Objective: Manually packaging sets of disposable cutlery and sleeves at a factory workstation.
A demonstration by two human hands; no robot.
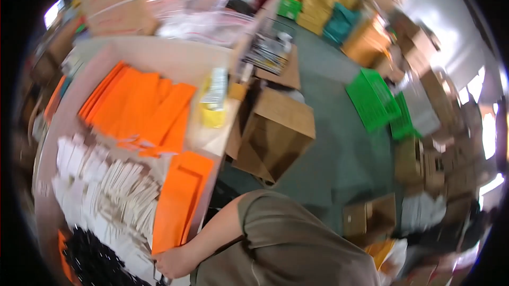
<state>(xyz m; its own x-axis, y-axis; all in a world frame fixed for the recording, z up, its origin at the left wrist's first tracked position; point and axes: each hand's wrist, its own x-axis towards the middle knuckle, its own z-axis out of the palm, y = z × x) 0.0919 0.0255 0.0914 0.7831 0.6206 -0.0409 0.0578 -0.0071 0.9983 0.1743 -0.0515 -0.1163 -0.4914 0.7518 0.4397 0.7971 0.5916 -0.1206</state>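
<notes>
My right hand is at the lower left, its bare forearm coming out of an olive-brown sleeve. Its fingers curl down and inward at the near end of a flat orange strip stack; what they hold, if anything, is hidden. Left of that stack lie many thin white slips in rows and bundles. Beyond them more orange strips are fanned out in overlapping layers. A tangled heap of shiny black cords sits at the lower left edge. My left hand is outside the view.
The pale table carries a yellow roll-like item with a white label and clear plastic bags. An open cardboard box stands right beside it. Across the green floor are green crates and stacked cartons.
</notes>
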